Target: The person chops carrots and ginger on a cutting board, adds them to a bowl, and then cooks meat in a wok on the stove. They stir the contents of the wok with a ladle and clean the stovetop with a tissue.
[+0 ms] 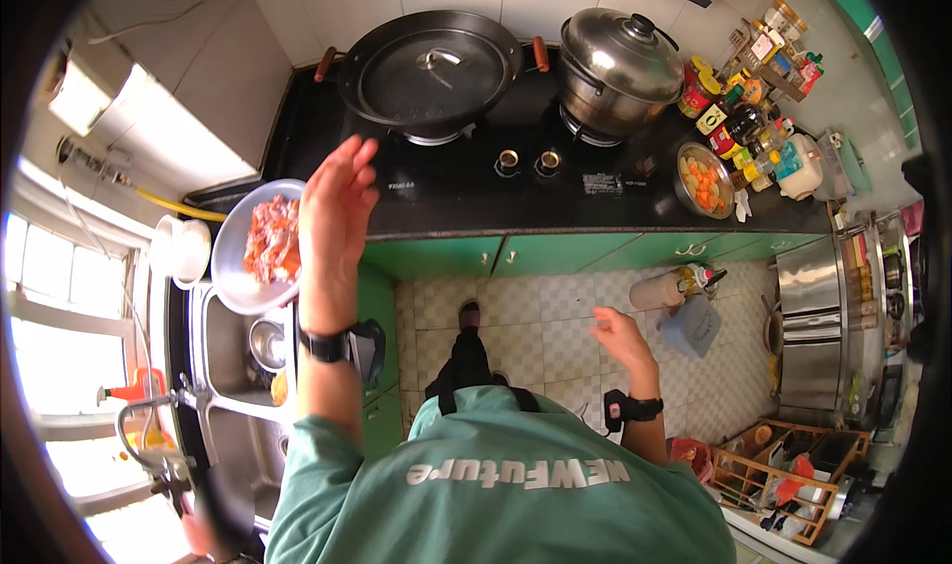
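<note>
My left hand (338, 199) is raised at the left end of the gas hob, its fingers extended and holding nothing. Partly behind that forearm is a pale bowl (230, 266) of raw meat pieces (271, 240); whether the hand touches the bowl, I cannot tell. Beyond the fingers, a black wok (513, 50) with wooden handles holds a round lid (416, 91). To its right a steel pot (617, 95) stands under a domed lid. My right hand (625, 337) hangs over the tiled floor, fingers loosely bent, with nothing in it.
On the counter's right, a steel bowl (684, 192) of cut carrots and pale chunks stands beside several sauce bottles (736, 125). A double sink (230, 333) with a small metal bowl (269, 343) lies left. Floor items include an oil bottle (699, 274) and a wooden rack (788, 482).
</note>
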A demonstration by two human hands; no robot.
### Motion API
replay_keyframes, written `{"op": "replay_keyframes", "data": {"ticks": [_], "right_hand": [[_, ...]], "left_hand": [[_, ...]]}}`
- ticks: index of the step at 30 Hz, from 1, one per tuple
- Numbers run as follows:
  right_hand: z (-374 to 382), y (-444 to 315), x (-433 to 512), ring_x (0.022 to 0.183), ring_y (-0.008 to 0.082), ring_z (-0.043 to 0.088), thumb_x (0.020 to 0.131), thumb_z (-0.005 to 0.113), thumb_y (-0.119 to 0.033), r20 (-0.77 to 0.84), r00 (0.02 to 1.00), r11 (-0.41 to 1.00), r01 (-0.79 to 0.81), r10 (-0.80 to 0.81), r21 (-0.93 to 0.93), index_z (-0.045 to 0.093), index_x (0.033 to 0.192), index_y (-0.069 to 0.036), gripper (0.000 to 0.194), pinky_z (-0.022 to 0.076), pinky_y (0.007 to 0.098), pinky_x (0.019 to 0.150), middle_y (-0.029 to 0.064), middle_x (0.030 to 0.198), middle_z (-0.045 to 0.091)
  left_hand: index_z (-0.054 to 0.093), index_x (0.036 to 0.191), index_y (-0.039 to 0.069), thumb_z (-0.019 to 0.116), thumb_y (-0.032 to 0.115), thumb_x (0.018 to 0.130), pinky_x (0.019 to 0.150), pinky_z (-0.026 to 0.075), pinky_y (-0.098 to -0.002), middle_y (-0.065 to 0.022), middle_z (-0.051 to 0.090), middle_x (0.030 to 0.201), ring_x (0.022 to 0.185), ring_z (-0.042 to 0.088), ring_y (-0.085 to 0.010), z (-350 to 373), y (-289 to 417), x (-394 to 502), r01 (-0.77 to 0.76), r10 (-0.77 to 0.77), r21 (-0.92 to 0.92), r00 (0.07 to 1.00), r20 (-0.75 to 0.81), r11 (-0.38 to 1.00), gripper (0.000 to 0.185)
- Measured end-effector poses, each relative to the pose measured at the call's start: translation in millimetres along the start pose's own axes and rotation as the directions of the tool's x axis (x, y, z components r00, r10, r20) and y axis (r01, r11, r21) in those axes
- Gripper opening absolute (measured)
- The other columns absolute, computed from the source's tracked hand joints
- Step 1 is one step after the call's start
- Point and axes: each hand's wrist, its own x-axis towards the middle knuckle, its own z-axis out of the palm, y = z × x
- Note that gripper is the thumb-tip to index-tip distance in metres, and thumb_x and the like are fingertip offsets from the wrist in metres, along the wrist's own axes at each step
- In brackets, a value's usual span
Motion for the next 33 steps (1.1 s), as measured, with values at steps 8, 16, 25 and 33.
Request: {"op": "replay_keyframes", "data": {"ticks": [8, 16, 25, 33], "right_hand": [[-43, 28, 29, 0.092, 0.0248, 0.070, 0.086, 0.071, -0.013, -0.322, 0.946, 0.998, -0.028, 0.045, 0.058, 0.060, 0.124, 0.000, 0.041, 0.0553, 0.0336, 0.080, 0.0170, 0.109, 0.071], [-39, 29, 76, 0.091, 0.0257, 0.070, 0.085, 0.072, -0.015, -0.356, 0.934, 0.999, -0.015, 0.026, 0.035, 0.062, 0.119, 0.000, 0.038, 0.0553, 0.0342, 0.079, 0.0192, 0.104, 0.071], [-51, 12, 138, 0.093, 0.0248, 0.069, 0.085, 0.072, -0.017, -0.271, 0.962, 0.996, -0.011, 0.035, 0.089, 0.062, 0.123, -0.001, 0.042, 0.0547, 0.0343, 0.083, 0.0178, 0.105, 0.071], [-95, 27, 157, 0.094, 0.0198, 0.068, 0.087, 0.072, -0.014, -0.191, 0.981, 0.996, 0.056, -0.041, 0.074, 0.062, 0.122, 0.000, 0.039, 0.0534, 0.0318, 0.083, 0.0140, 0.103, 0.071]], "left_hand": [[0.042, 0.127, -0.015, 0.052, 0.012, 0.099, 0.107, 0.042, -0.0465, -0.0303, 0.042, 0.140, 0.134, 0.041, -0.0391, 79, 10, 198, 0.254, -0.349, -0.435, 0.924, -0.154, 0.864, 0.041], [0.030, 0.139, -0.013, 0.047, 0.018, 0.103, 0.111, 0.030, -0.0574, -0.0254, 0.046, 0.133, 0.126, 0.048, -0.0383, 109, -48, 301, 0.472, -0.562, -0.308, 0.735, -0.380, 0.826, 0.050], [0.041, 0.110, 0.002, 0.032, 0.010, 0.105, 0.088, 0.047, -0.0571, -0.0152, 0.053, 0.102, 0.088, 0.058, -0.0285, 84, -101, 348, 0.495, -0.578, -0.307, 0.752, -0.318, 0.813, 0.013], [0.051, 0.107, -0.011, 0.036, -0.001, 0.102, 0.096, 0.051, -0.0618, -0.0245, 0.058, 0.098, 0.085, 0.061, -0.0358, 112, -49, 338, 0.270, -0.353, -0.273, 0.877, -0.326, 0.923, 0.018]]}}
